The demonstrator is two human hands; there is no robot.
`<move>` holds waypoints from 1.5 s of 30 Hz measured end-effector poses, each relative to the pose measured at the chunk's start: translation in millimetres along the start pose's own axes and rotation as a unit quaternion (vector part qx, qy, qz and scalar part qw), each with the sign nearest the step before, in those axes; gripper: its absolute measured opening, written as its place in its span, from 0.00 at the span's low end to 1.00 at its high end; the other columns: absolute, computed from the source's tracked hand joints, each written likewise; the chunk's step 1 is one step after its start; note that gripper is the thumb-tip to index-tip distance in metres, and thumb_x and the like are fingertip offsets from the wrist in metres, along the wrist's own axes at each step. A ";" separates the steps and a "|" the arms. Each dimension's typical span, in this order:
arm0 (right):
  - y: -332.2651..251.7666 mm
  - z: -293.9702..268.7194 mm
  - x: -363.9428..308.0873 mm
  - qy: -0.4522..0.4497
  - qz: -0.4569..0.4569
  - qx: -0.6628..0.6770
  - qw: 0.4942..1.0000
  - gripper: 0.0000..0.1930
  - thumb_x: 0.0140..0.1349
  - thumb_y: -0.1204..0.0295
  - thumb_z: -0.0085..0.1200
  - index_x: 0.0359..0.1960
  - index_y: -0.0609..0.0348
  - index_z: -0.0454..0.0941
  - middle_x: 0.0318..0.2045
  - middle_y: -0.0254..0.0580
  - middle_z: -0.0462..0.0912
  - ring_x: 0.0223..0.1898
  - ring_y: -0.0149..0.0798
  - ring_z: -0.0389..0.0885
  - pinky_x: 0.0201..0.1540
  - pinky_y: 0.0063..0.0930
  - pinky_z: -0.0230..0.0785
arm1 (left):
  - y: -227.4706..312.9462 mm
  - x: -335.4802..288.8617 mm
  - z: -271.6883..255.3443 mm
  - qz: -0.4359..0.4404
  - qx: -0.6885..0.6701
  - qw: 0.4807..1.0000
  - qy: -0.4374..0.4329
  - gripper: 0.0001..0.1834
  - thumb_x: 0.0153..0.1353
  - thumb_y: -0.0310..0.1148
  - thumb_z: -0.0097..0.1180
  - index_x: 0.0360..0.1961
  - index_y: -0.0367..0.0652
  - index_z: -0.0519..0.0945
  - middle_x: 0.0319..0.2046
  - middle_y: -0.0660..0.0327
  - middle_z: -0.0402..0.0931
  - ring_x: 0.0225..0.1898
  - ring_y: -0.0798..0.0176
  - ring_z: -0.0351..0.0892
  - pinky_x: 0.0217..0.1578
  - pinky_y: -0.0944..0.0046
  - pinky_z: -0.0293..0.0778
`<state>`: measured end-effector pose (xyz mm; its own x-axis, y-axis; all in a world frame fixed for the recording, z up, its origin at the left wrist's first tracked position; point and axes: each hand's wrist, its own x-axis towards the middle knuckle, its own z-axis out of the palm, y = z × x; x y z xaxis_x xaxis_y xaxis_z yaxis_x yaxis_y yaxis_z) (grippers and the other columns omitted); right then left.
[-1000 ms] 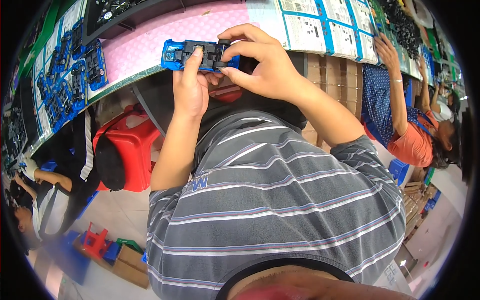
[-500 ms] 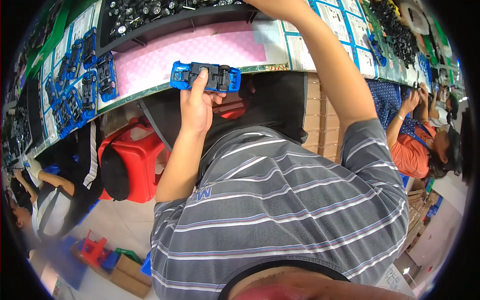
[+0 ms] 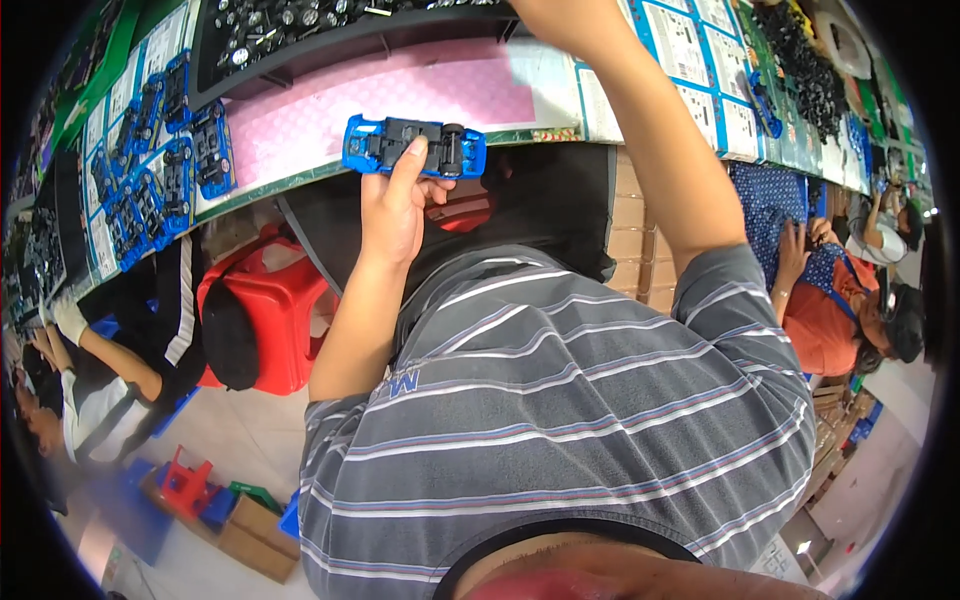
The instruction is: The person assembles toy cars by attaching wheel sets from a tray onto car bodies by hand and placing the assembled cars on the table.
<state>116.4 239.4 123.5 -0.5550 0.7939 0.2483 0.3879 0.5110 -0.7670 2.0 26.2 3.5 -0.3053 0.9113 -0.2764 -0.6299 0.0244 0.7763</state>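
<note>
A glossy blue plastic toy car with a matte black underside (image 3: 395, 137) lies belly up in the person's left hand (image 3: 393, 212), over the front edge of the table (image 3: 280, 180). The left fingers close round the car, the thumb pressed flat on its ribbed chassis and the other fingers curled beneath. Round black wheels (image 3: 453, 131) sit near the car's right end, one on each side.

The right hand (image 3: 553, 14) reaches over the far side of the table, beside the right end of a long black tray with a straight, upright wall (image 3: 340, 58). Its fingers run past the upper border of my view, so I cannot tell whether they are wide or narrow. Small shiny black-and-silver wheels (image 3: 285, 20) crowd the tray.

Between the tray wall and the table's greenish rim runs a smooth strip of dimpled pink sheet (image 3: 450, 85), giving the left hand some room ahead of the car. To the left, a cluster of blue toy cars with black undersides (image 3: 150, 180) hems that strip in; to the right, flat blue-and-white printed sheets (image 3: 680, 50) spread beyond the right forearm
</note>
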 end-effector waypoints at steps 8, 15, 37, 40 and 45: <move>-18.2 68.8 -92.5 -0.095 -0.171 0.010 0.981 0.21 0.45 0.70 0.72 0.38 0.62 0.76 0.37 0.47 0.80 0.42 0.51 0.79 0.47 0.37 0.73 | -13.4 -1.4 31.2 0.056 -0.022 0.997 0.041 0.11 0.69 0.31 0.55 0.46 0.33 0.78 0.33 0.59 0.80 0.31 0.69 0.80 0.32 0.68 0.76; -24.5 67.9 -93.2 -0.102 -0.184 0.017 0.978 0.26 0.43 0.67 0.75 0.44 0.61 0.78 0.39 0.48 0.80 0.48 0.52 0.78 0.52 0.39 0.73 | -19.2 -8.8 -8.7 0.039 0.096 0.994 -0.037 0.06 0.62 0.20 0.55 0.39 0.35 0.79 0.32 0.61 0.81 0.29 0.69 0.81 0.30 0.70 0.77; 80.1 65.7 -71.0 0.014 -0.070 -0.049 0.996 0.04 0.56 0.79 0.62 0.31 0.65 0.80 0.29 0.46 0.81 0.30 0.43 0.81 0.35 0.30 0.74 | 278.2 -65.7 -375.3 0.210 0.214 0.845 0.442 0.30 0.60 0.39 0.69 0.59 0.38 0.72 0.40 0.60 0.77 0.32 0.67 0.71 0.31 0.67 0.64; 88.7 72.8 -66.0 0.037 -0.135 -0.058 0.988 0.03 0.54 0.77 0.61 0.29 0.63 0.80 0.28 0.47 0.80 0.32 0.49 0.80 0.37 0.38 0.73 | 337.9 -81.4 -459.4 0.108 0.262 0.864 0.415 0.25 0.63 0.44 0.64 0.57 0.42 0.78 0.39 0.64 0.80 0.30 0.70 0.71 0.27 0.71 0.63; 100.1 66.1 -71.4 0.056 -0.148 0.001 0.987 0.04 0.54 0.75 0.60 0.29 0.62 0.81 0.28 0.47 0.79 0.34 0.52 0.79 0.38 0.41 0.73 | 364.8 -50.0 -481.5 0.014 0.340 0.850 0.403 0.27 0.69 0.43 0.56 0.63 0.37 0.72 0.60 0.56 0.74 0.60 0.56 0.71 0.65 0.54 0.60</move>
<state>146.2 212.0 -10.1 -0.5582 0.6419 0.5258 0.2201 0.7255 -0.6520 -556.4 -208.4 27.7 -0.8762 0.3439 -0.3375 -0.1401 0.4885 0.8612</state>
